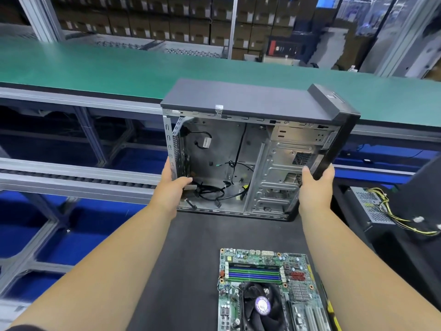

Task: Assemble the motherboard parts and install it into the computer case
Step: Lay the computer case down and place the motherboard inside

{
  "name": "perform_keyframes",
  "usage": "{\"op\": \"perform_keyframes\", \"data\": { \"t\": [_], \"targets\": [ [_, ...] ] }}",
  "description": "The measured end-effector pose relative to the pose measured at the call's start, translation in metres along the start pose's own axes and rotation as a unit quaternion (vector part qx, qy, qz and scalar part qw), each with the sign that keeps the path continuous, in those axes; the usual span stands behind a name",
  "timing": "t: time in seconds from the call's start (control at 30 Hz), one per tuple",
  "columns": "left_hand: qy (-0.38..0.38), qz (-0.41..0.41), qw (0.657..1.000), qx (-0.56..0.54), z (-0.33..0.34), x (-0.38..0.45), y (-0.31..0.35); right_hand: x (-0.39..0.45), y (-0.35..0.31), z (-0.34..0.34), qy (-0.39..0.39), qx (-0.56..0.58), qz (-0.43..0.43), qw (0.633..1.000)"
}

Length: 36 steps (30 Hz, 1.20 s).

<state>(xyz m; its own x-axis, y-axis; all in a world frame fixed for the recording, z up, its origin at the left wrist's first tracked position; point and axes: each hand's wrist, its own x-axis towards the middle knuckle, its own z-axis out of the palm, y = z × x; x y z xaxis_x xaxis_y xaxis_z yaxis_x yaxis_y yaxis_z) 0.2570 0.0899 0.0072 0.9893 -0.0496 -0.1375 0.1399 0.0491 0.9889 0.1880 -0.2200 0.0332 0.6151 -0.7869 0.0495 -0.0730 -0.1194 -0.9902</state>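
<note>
With RAM and cooler fitted, the motherboard [272, 292] lies near the empty computer case [253, 149], uninstalled, which the left hand [170, 187] and right hand [316, 185] each hold in a firm grip by its side edges.

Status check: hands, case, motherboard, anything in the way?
Left hand and right hand grip open computer case, upright. Motherboard flat on mat, uninstalled. Loose cables inside case.

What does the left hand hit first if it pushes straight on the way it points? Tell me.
Probably the computer case itself: the left hand already grips its rear edge, pointing inward. Past that, likely the loose black cables, though depth is unclear.
</note>
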Motion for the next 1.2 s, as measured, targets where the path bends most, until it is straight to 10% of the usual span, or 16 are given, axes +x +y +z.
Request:
{"op": "perform_keyframes", "data": {
  "t": [0.67,1.2],
  "targets": [
    [-0.024,-0.131,0.947,-0.291,0.021,-0.009,-0.006,0.027,-0.117,-0.005,-0.042,0.067,-0.241,0.967],
    [-0.121,-0.297,0.869,-0.378,0.133,-0.027,-0.054,-0.019,-0.212,0.04,-0.088,-0.267,-0.545,0.79]
  ]
}}
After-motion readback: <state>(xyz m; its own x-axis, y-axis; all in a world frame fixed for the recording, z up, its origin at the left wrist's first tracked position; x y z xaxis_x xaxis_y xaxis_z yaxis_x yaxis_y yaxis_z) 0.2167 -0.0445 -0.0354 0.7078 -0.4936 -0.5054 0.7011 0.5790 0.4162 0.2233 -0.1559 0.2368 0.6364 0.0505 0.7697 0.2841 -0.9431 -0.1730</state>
